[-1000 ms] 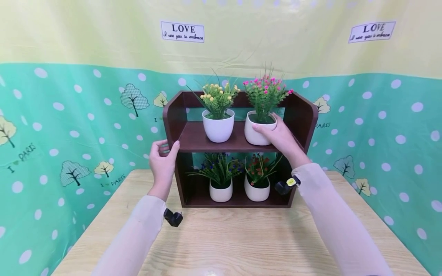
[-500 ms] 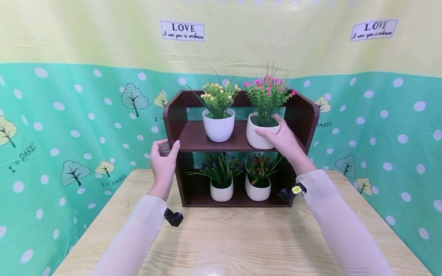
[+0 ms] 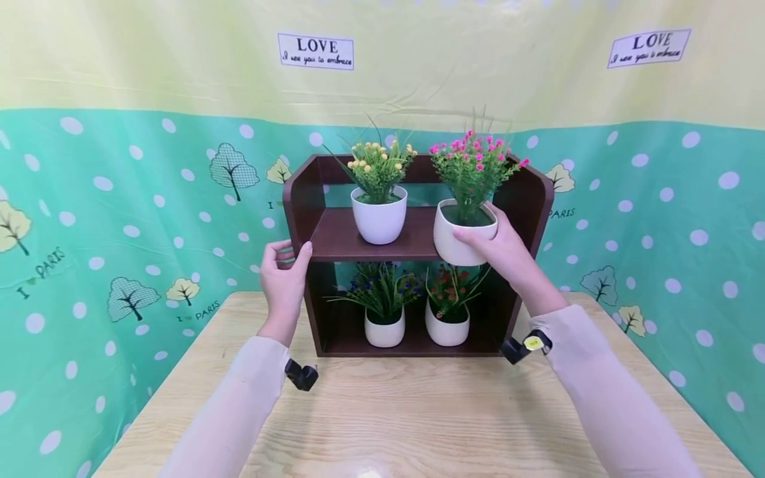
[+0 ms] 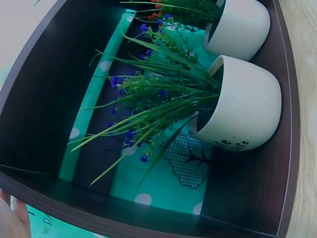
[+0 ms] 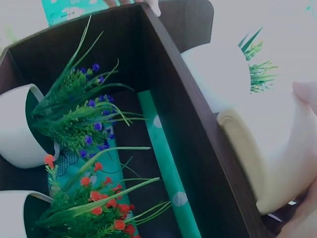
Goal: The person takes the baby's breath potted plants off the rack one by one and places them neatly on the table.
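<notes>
In the head view my right hand (image 3: 508, 249) grips the white pot of pink flowers (image 3: 457, 240), thumb on its front and fingers round its far right side. This pot overlaps the front edge of the upper shelf, tilted a little. My left hand (image 3: 283, 275) holds the left side panel of the dark brown shelf unit (image 3: 370, 255). A white pot of yellow flowers (image 3: 380, 219) stands upright on the upper shelf, to the left. In the right wrist view the held pot's pale base (image 5: 242, 153) shows beside the shelf board.
On the lower shelf stand a white pot of blue-purple flowers (image 3: 384, 330) and a white pot of red flowers (image 3: 448, 328). The unit sits on a light wooden table (image 3: 382, 411). A green and yellow printed curtain (image 3: 179, 199) hangs behind and at both sides.
My right hand has drawn the pot of pink flowers forward and to the right, from the upper shelf to over its front edge. The left hand stays on the side panel.
</notes>
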A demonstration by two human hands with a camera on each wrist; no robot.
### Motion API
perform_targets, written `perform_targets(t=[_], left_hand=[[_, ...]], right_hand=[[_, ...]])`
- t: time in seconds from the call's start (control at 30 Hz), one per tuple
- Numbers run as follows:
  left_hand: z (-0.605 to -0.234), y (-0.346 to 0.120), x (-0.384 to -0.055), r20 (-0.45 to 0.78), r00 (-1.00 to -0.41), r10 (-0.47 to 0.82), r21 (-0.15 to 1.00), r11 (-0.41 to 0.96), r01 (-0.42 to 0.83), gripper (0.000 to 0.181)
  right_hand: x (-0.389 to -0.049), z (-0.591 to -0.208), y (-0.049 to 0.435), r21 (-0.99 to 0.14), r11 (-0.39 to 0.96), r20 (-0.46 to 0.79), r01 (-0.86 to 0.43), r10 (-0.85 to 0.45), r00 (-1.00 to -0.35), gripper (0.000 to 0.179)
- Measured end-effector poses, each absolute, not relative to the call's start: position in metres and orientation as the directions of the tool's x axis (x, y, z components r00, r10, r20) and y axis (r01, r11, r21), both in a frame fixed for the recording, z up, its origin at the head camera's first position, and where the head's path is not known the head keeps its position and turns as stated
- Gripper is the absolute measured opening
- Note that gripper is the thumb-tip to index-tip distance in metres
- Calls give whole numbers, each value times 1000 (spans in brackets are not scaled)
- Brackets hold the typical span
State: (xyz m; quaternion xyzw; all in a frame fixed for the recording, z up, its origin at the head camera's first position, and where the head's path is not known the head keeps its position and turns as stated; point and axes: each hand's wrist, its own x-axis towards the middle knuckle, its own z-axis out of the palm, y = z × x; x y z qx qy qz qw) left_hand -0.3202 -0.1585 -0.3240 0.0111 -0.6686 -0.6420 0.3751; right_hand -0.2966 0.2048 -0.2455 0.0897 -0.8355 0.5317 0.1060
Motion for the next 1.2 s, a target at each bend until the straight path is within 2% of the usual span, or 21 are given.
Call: perform_targets(t=[0.17, 0.5, 0.97, 1.2], left_hand=[[-324, -159, -320, 481, -720, -500, 870, 170, 464, 44], [-324, -157, -321, 479, -722, -500, 872, 170, 460, 43], [-323, -156, -321, 485, -720, -496, 868, 171, 467, 44], [-325, -157, -322, 483, -719, -500, 869, 169, 466, 43]], right_hand=[[-287, -247, 209, -871, 411, 283, -270, -29, -959, 109], [-267, -248, 218, -811, 511, 322, -285, -17, -947, 107], [-242, -253, 242, -796, 524, 325, -301, -49, -944, 106], [-227, -261, 257, -759, 575, 338, -305, -52, -940, 102]])
